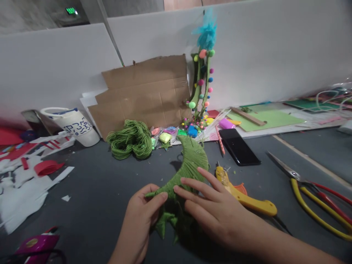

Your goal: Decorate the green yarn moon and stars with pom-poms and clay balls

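A crescent-shaped piece [192,156] wrapped in green yarn is held over the dark table. My left hand [144,216] pinches its lower-left tip between thumb and fingers. Across its wrapped face lies my right hand [217,209], fingers stretched out and spread, the fingertips touching the yarn; its thumb is hidden. Below the crescent, close to my left hand, shows a green yarn-wrapped star [163,223]. The shaded area under my right hand is too dark to make out. A yellow glue gun [247,200] lies just beyond my right hand.
A green yarn skein [130,141] lies before a cardboard sheet [145,95]. Right are a black phone [239,146], a pink pencil [220,141] and large scissors [295,176]. A white bucket [79,126] and paper scraps [24,190] sit left. Pompom-decorated green stems [199,84] stand behind.
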`<action>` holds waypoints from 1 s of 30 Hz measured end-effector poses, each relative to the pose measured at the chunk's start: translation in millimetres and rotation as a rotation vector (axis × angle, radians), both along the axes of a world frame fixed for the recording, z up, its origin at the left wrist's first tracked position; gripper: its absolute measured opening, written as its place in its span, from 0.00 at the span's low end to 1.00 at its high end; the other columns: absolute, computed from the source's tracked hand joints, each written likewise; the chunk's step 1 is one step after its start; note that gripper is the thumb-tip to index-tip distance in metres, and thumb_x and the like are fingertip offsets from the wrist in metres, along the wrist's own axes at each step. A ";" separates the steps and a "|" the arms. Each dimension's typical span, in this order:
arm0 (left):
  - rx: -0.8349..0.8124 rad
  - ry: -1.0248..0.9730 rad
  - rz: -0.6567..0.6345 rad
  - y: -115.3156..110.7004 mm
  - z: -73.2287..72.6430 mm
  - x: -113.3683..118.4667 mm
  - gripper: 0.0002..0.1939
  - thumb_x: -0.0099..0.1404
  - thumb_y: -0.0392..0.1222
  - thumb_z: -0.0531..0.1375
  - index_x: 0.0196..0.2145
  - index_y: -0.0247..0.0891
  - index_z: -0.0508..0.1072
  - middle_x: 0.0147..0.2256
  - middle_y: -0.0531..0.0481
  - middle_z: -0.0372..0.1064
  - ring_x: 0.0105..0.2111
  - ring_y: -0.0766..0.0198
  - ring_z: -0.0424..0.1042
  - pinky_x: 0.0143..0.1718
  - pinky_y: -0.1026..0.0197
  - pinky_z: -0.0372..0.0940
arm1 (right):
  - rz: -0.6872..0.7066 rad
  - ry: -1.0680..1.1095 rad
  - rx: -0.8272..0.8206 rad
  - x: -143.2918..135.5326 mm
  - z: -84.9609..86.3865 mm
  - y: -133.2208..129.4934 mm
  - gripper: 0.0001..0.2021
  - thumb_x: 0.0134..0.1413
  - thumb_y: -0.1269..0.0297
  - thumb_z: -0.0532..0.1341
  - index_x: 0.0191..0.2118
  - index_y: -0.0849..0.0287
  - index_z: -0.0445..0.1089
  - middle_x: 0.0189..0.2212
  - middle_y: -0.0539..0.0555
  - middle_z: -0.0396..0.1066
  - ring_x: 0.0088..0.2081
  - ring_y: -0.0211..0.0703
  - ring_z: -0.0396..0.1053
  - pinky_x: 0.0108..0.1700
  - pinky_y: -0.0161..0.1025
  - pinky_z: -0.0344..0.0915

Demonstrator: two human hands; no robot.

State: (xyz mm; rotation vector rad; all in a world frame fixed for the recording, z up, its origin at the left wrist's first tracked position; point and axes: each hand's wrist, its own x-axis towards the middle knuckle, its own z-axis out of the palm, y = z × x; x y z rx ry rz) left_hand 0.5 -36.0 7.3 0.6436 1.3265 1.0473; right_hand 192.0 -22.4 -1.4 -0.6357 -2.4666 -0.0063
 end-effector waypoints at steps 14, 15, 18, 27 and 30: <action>0.001 -0.002 0.012 -0.5 -5.1 -0.1 0.12 0.49 0.41 0.66 0.22 0.37 0.64 0.17 0.60 0.59 0.17 0.74 0.56 0.18 0.71 0.52 | -0.005 0.100 -0.073 -3.8 -1.6 -3.2 0.11 0.57 0.78 0.49 0.38 0.59 0.65 0.47 0.51 0.72 0.56 0.44 0.57 0.64 0.56 0.36; -0.001 0.007 0.007 -1.0 -5.5 -0.5 0.12 0.49 0.40 0.66 0.22 0.37 0.64 0.16 0.60 0.59 0.17 0.75 0.55 0.18 0.71 0.51 | -0.004 0.108 -0.074 -4.8 -1.9 -3.6 0.11 0.57 0.77 0.49 0.38 0.59 0.65 0.46 0.51 0.72 0.56 0.44 0.58 0.64 0.56 0.36; -0.001 0.012 0.002 -1.8 -6.3 -1.2 0.12 0.49 0.40 0.65 0.21 0.37 0.64 0.16 0.60 0.58 0.16 0.75 0.54 0.17 0.71 0.49 | 0.012 0.140 -0.095 -6.4 0.0 -3.2 0.11 0.56 0.78 0.50 0.39 0.59 0.65 0.44 0.51 0.73 0.54 0.44 0.60 0.64 0.56 0.36; -0.008 0.008 0.020 1.2 -3.1 0.2 0.11 0.48 0.40 0.65 0.21 0.37 0.65 0.16 0.59 0.61 0.16 0.74 0.57 0.18 0.70 0.52 | -0.035 0.209 -0.187 -1.1 -0.8 0.3 0.15 0.53 0.82 0.50 0.43 0.57 0.61 0.46 0.53 0.72 0.57 0.45 0.57 0.62 0.60 0.39; 0.001 0.010 0.035 0.7 -2.9 -0.1 0.12 0.48 0.40 0.66 0.20 0.37 0.64 0.16 0.59 0.60 0.17 0.74 0.57 0.18 0.71 0.53 | -0.030 0.152 -0.185 -3.8 -2.2 1.1 0.15 0.53 0.82 0.49 0.42 0.58 0.62 0.49 0.53 0.70 0.58 0.45 0.55 0.63 0.59 0.36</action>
